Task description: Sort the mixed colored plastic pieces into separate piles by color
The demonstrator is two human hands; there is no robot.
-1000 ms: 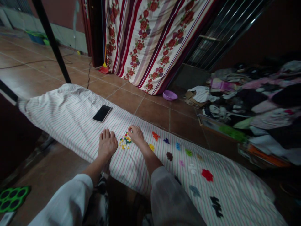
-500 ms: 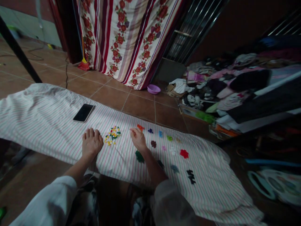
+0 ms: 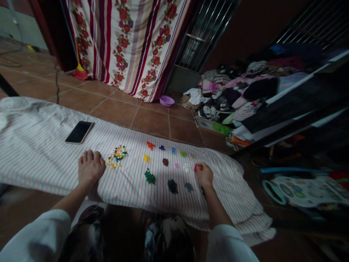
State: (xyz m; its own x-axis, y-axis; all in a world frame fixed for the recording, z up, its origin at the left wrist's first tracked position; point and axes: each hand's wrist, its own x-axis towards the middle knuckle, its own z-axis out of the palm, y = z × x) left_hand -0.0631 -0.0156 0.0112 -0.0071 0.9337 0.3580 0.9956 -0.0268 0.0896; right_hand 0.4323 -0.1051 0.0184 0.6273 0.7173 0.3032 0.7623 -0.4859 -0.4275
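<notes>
My left hand [image 3: 91, 167] lies flat on the striped cloth [image 3: 128, 189], fingers stretched out, beside a loose mixed pile of small yellow, green, white and red pieces [image 3: 117, 156]. At the red pile [image 3: 196, 167], my right hand [image 3: 205, 175] has its fingertips pinched together; whatever is between them is too small to make out. Sorted piles lie between the hands: orange [image 3: 150, 145], yellow [image 3: 146, 158], dark green [image 3: 149, 176], brown [image 3: 165, 162], pink [image 3: 176, 165] and white [image 3: 186, 167] among them. My right hand and forearm mostly cover the black pieces.
A phone [image 3: 79, 132] rests on the cloth beyond my left hand. Across the tiled floor [image 3: 120, 109] are a purple basin [image 3: 167, 101], a floral curtain [image 3: 128, 47] and a heap of clothes [image 3: 240, 91] at the right.
My right hand has moved rightward from near the orange and yellow pieces to the red pile, uncovering the yellow pile. My left hand stays on the cloth. The view has shifted right.
</notes>
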